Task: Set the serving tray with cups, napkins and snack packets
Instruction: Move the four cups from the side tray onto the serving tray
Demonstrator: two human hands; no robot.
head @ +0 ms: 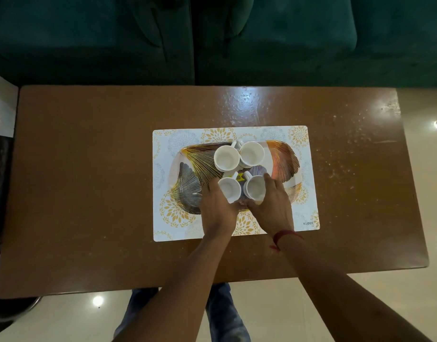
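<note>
Head: hands (218,206) cupping cups (229,190) (palms down)

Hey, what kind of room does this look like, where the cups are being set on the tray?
Probably a home living room: a dark green sofa stands behind a low brown table, and a patterned tray with four white cups sits on a floral placemat.

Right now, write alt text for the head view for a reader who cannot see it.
Two bare hands, the left hand and the right hand, each grip a small white ceramic cup on a leaf-patterned oblong serving tray. Two more white cups stand behind them. The tray sits on a floral white placemat on a brown wooden table.
</note>
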